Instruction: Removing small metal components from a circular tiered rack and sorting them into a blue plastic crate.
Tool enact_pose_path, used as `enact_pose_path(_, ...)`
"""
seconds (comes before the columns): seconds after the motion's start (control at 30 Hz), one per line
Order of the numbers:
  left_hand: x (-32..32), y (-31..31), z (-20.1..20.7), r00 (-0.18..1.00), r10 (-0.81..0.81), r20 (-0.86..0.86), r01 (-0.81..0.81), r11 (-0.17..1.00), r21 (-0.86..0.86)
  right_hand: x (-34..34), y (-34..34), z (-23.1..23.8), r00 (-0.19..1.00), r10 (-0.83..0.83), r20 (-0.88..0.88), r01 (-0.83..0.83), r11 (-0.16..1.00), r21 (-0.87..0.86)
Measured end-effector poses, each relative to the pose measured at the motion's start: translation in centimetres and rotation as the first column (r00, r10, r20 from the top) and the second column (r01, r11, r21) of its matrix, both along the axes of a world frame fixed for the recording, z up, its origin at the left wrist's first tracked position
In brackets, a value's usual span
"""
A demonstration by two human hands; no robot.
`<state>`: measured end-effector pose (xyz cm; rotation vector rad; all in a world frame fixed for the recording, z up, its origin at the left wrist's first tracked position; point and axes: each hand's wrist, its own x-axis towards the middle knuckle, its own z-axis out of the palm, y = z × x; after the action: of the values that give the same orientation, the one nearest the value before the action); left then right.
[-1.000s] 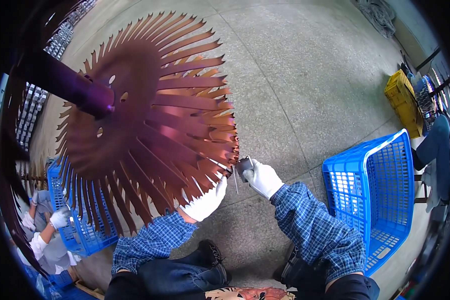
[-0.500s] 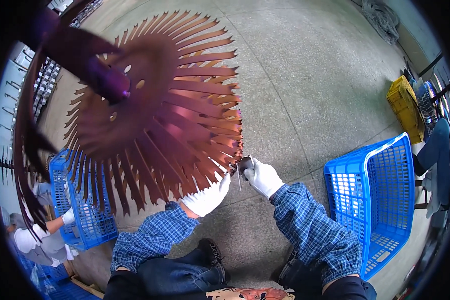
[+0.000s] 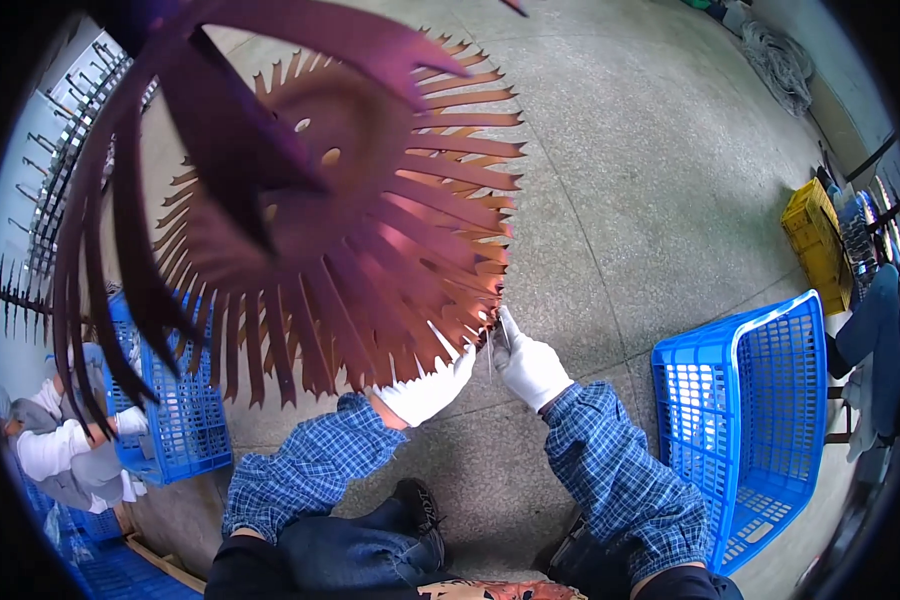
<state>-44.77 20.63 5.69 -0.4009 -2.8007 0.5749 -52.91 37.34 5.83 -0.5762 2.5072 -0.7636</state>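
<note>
A large copper-brown rack (image 3: 370,290) of stacked discs with forked prongs fills the left and middle of the view. At its lower right edge my right hand (image 3: 532,372), in a white glove, pinches a thin metal piece (image 3: 489,352) against the prong tips. My left hand (image 3: 425,392), also gloved in white, is closed beside it at the lower prongs. Prongs cover part of the left fingers, and what they hold cannot be made out. Blue checked sleeves cover both forearms.
A blue plastic basket (image 3: 735,430) stands at my right; a yellow crate (image 3: 816,235) lies beyond it. At my left, a person (image 3: 55,440) in white sleeves reaches to another blue basket (image 3: 175,420). Dark prongs hang close overhead. Coiled grey material (image 3: 776,65) lies far right.
The rack's near prongs have swung across the upper left, and the discs appear shifted rightward. My right hand has brought the metal piece closer in against the prong tips. My left hand moved slightly right.
</note>
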Motion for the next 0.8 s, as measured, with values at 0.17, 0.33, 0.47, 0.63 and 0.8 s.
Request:
enact_pose_path(0.17, -0.5, 0.1, 0.8, 0.999, -0.034, 0.034, 0.036, 0.998, -0.053, -0.3, 1.3, -1.8, 0.987, -0.031, 0.158, 0.069, 0.970, -0.235)
enact_pose_path(0.33, -0.4, -0.3, 0.8, 1.000, 0.001, -0.016, 0.002, 0.982, 0.189, -1.3, 1.6, -2.4, 0.932, 0.080, 0.354, 0.043, 0.945, -0.326)
enact_pose_path(0.47, -0.4, -0.2, 0.1, 0.999, 0.035, -0.017, -0.029, 0.963, 0.269, -1.4, 1.6, -1.2, 0.908, 0.082, 0.410, 0.064, 0.942, -0.330)
enact_pose_path(0.63, -0.6, -0.2, 0.0, 0.999, 0.017, -0.027, -0.010, 0.968, 0.250, -1.4, 1.5, -1.9, 0.906, 0.063, 0.418, 0.100, 0.929, -0.356)
enact_pose_path(0.8, -0.7, -0.2, -0.5, 0.997, 0.020, -0.078, -0.005, 0.982, 0.186, -1.5, 1.2, -1.0, 0.880, 0.078, 0.468, 0.122, 0.916, -0.382)
